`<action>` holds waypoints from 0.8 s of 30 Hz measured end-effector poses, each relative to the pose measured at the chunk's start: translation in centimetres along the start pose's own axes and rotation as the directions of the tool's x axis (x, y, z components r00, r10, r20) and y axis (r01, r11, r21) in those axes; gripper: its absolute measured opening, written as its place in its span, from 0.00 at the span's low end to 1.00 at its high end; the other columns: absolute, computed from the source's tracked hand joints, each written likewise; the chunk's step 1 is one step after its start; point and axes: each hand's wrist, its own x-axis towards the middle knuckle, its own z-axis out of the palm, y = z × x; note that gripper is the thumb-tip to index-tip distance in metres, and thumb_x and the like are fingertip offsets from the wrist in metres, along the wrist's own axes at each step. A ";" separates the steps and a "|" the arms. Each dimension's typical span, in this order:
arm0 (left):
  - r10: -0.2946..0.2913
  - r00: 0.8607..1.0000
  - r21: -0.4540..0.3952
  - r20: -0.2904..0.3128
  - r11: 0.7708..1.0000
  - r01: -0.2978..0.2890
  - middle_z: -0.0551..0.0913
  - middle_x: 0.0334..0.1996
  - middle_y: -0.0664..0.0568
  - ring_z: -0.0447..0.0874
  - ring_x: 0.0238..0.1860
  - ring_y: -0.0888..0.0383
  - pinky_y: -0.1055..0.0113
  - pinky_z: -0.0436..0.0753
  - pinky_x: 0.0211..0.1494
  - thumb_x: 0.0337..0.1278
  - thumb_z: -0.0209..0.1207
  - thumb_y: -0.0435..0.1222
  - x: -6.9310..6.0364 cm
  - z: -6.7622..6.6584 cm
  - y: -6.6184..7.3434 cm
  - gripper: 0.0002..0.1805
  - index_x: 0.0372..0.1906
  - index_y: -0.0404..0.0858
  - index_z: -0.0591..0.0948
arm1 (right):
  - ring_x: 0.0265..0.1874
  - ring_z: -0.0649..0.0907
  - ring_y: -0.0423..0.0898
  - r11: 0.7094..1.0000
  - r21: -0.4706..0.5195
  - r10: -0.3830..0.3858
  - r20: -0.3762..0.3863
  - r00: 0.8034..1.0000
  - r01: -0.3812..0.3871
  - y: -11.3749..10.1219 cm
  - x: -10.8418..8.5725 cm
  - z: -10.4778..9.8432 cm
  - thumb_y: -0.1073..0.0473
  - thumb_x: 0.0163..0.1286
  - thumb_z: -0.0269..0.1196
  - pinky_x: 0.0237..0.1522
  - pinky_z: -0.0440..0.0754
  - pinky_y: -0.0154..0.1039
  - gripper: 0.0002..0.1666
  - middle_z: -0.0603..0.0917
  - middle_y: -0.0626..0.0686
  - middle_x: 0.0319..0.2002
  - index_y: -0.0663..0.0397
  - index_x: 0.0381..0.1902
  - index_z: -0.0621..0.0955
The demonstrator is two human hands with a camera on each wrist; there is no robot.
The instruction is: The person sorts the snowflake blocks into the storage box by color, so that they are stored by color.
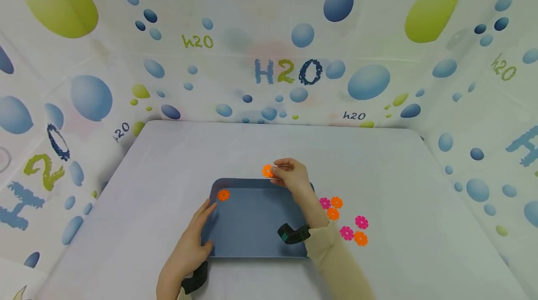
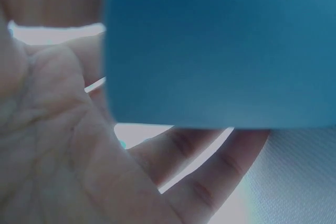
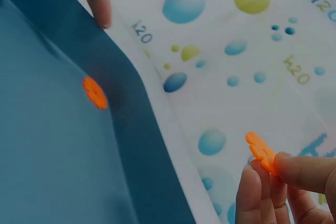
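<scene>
- Your right hand (image 1: pixel 294 178) pinches an orange flower-shaped disc (image 3: pixel 258 149) by its edge, thumb against fingers, near the grey-blue tray's (image 1: pixel 252 225) far rim.
- That edge grip could slip if your thumb relaxes, likely dropping the disc outside.
- Being round, it has no long axis; it's tilted, face toward your head camera.
- Your left hand (image 1: pixel 194 241) rests, fingers apart, against the tray; pushing might shift it.

On the table (image 1: pixel 399 174), a tray (image 1: pixel 252 225). In its far left corner, one flower (image 1: pixel 223 195). At its left side, the left hand (image 1: pixel 192 244). Above its far edge, the right hand (image 1: pixel 294 178) with another flower (image 1: pixel 267 171). Right of the tray, six more flowers (image 1: pixel 336 202): three near it, three farther right and nearer the front. Behind the table, a curtain (image 1: pixel 235 71).
</scene>
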 end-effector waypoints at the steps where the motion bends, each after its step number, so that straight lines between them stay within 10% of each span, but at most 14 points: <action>1: -0.002 1.000 0.000 0.002 1.000 0.002 0.52 0.75 0.36 0.53 0.73 0.32 0.36 0.65 0.67 0.38 0.56 0.15 0.0 0.0 0.0 0.48 0.73 0.34 0.60 | 0.27 0.85 0.41 1.000 -0.009 -0.002 0.010 1.000 0.002 0.2 0.0 0.4 0.70 0.65 0.62 0.33 0.86 0.32 0.14 0.80 0.52 0.33 0.68 0.49 0.78; 9: 0.001 1.000 0.005 0.000 1.000 -0.001 0.52 0.76 0.36 0.53 0.73 0.32 0.36 0.65 0.67 0.38 0.56 0.15 0.1 0.1 -0.2 0.48 0.73 0.34 0.60 | 0.33 0.86 0.46 0.986 -0.165 0.017 0.059 0.998 -0.007 1.8 -0.3 3.2 0.65 0.66 0.63 0.40 0.87 0.41 0.17 0.84 0.60 0.44 0.66 0.51 0.78; 24: -0.017 1.000 -0.006 0.009 1.000 0.017 0.51 0.76 0.36 0.53 0.73 0.32 0.37 0.64 0.68 0.40 0.56 0.15 0.0 0.0 0.0 0.47 0.73 0.34 0.60 | 0.30 0.86 0.50 0.920 -0.386 -0.062 0.040 0.997 0.073 3.8 -1.0 6.2 0.63 0.63 0.66 0.30 0.86 0.39 0.05 0.85 0.55 0.33 0.56 0.37 0.82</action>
